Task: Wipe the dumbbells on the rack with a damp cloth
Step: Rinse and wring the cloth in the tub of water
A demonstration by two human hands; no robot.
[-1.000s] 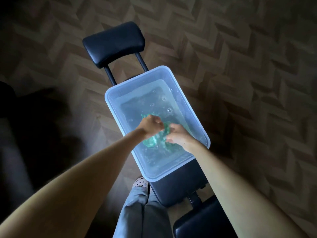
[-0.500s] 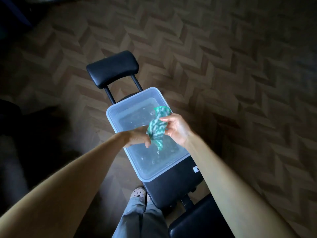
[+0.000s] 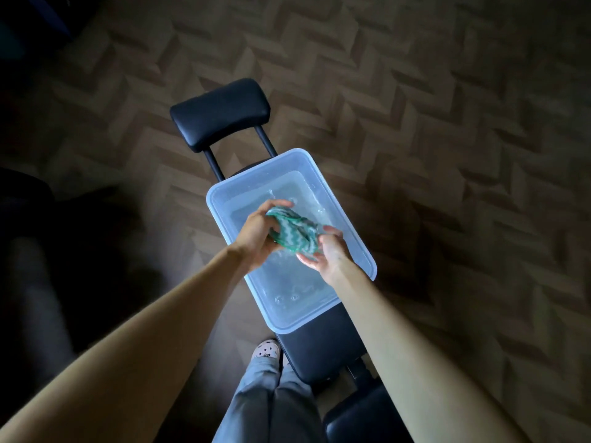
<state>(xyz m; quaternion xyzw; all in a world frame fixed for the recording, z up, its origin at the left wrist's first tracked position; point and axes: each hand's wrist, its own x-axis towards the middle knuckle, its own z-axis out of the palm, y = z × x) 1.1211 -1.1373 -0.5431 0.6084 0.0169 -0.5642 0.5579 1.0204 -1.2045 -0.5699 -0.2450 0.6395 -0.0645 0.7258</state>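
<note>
Green-and-white cloth (image 3: 294, 231): bunched into a twisted wad with a wavy stripe pattern, held in the air between both hands, above the water and clear of its surface.
Left hand (image 3: 257, 239): fingers and thumb curled round the far-left end of the cloth, thumb on top.
Right hand (image 3: 329, 252): closed on the near-right end of the cloth, palm turned partly upward.
Plastic tub (image 3: 220, 199): translucent and rectangular, directly under the hands, set at a slant on the bench.
Water (image 3: 287, 282): fills the lower part of the tub, with ripples and a few bubbles near the close end.
Bench (image 3: 323, 346): black and padded, carrying the tub; a second black cushion shows at the bottom edge.
Black pad (image 3: 220, 113): on two thin dark rods, beyond the far end of the tub.
Floor (image 3: 415, 123): brown herringbone pattern, dim toward the edges.
Trousers (image 3: 271, 404): grey, just left of the bench.
Shoe (image 3: 267, 349): pale with dark holes, touching the floor beside the bench.
</note>
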